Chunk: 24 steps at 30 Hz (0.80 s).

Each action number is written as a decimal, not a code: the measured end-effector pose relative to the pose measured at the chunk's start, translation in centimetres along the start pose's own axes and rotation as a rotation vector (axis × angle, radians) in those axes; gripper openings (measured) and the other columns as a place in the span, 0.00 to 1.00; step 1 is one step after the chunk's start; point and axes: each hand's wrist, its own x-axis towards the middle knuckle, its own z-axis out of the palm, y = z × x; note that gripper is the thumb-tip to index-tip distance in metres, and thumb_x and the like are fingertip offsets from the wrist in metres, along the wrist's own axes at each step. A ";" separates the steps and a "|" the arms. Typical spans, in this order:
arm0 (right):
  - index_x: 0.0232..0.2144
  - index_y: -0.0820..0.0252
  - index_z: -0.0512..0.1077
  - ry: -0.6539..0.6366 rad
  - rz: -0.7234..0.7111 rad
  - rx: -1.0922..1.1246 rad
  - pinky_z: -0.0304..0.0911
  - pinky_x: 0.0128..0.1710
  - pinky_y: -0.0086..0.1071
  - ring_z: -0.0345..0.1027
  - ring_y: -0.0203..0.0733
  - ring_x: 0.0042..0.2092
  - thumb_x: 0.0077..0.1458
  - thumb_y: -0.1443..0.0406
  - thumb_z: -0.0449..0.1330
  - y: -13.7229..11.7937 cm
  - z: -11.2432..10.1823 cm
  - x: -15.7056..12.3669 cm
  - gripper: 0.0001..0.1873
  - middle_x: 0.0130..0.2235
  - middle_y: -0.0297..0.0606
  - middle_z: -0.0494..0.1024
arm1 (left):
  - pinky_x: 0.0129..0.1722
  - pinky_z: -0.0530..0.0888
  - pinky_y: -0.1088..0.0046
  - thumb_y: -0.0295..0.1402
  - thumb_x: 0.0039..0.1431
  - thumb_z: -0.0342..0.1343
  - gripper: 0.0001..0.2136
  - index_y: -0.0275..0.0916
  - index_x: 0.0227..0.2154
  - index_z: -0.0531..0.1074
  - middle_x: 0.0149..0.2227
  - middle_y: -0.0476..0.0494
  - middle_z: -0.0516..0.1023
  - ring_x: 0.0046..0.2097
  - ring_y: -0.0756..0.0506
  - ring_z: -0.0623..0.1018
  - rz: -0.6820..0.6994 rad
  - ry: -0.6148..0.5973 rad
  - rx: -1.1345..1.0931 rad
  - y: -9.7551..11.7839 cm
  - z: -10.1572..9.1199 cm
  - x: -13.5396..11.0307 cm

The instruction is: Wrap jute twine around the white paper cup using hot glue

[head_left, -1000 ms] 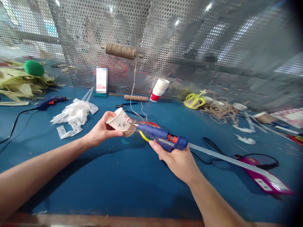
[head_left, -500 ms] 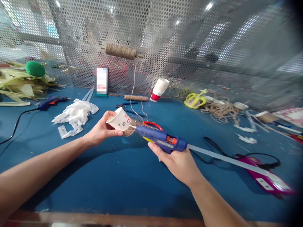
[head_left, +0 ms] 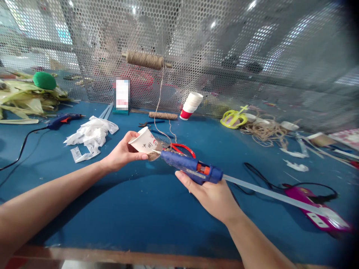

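Observation:
Tilted on its side, a white paper cup [head_left: 143, 141] with printed characters is held in my left hand [head_left: 125, 151], thumb below and fingers round the back. Brown twine [head_left: 153, 155] covers the cup's base end. My right hand [head_left: 209, 192] grips a blue hot glue gun [head_left: 185, 163], its metal nozzle at the twine-covered end; whether the tip touches cannot be made out. A long clear glue stick [head_left: 263, 192] sticks out of the gun's back. Behind the nozzle lie red-handled scissors [head_left: 183, 148], partly hidden by the gun. A strand of twine [head_left: 159, 95] runs down toward the cup.
A twine roll [head_left: 144, 59] hangs at the perforated screen. Stacked paper cups [head_left: 191, 105], pliers [head_left: 151, 123] and a second glue gun [head_left: 63, 120] stand or lie behind. Crumpled white plastic [head_left: 91, 136] is left; a purple power strip [head_left: 316, 209] with a black cord is right.
The view has shifted slightly, moving the scene a little to the right. Both hands keep their grips, and the nozzle stays at the cup's twine-covered end.

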 end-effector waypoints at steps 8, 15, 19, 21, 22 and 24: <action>0.29 0.55 0.75 -0.014 -0.008 -0.001 0.71 0.31 0.34 0.75 0.43 0.32 0.54 0.61 0.56 -0.3 -0.1 0.2 0.10 0.27 0.35 0.79 | 0.34 0.73 0.73 0.27 0.35 0.69 0.26 0.39 0.35 0.58 0.35 0.48 0.74 0.36 0.47 0.76 0.013 0.003 0.002 0.0 -0.1 0.0; 0.29 0.55 0.75 -0.010 0.055 0.020 0.69 0.28 0.33 0.74 0.43 0.30 0.54 0.60 0.56 -0.1 -0.4 0.3 0.09 0.23 0.34 0.77 | 0.35 0.72 0.72 0.28 0.36 0.69 0.27 0.40 0.36 0.57 0.36 0.47 0.74 0.37 0.47 0.76 0.012 -0.019 0.009 -0.1 -0.3 0.0; 0.29 0.56 0.75 0.022 0.082 0.043 0.68 0.26 0.32 0.73 0.42 0.28 0.53 0.60 0.57 0.5 -0.4 0.4 0.09 0.21 0.34 0.76 | 0.34 0.71 0.72 0.28 0.36 0.69 0.27 0.40 0.35 0.57 0.37 0.47 0.74 0.38 0.46 0.75 0.007 -0.037 0.030 0.1 -0.3 -0.1; 0.29 0.57 0.75 0.035 0.098 0.049 0.67 0.25 0.31 0.73 0.42 0.27 0.52 0.59 0.58 0.7 -0.3 0.5 0.09 0.21 0.34 0.75 | 0.34 0.71 0.73 0.28 0.36 0.69 0.27 0.40 0.35 0.57 0.37 0.47 0.74 0.38 0.46 0.75 0.002 -0.040 0.039 0.3 -0.2 -0.2; 0.29 0.57 0.74 0.037 0.110 0.048 0.67 0.25 0.31 0.72 0.42 0.27 0.52 0.59 0.58 0.7 -0.3 0.5 0.09 0.20 0.33 0.75 | 0.34 0.71 0.73 0.28 0.36 0.69 0.27 0.41 0.36 0.57 0.37 0.47 0.73 0.38 0.47 0.75 -0.002 -0.040 0.046 0.3 -0.2 -0.2; 0.28 0.57 0.74 0.040 0.119 0.045 0.67 0.24 0.31 0.72 0.41 0.26 0.52 0.59 0.58 0.8 -0.3 0.5 0.09 0.19 0.33 0.74 | 0.33 0.71 0.74 0.29 0.36 0.69 0.27 0.41 0.36 0.57 0.36 0.48 0.73 0.37 0.47 0.75 -0.008 -0.037 0.056 0.4 -0.1 -0.3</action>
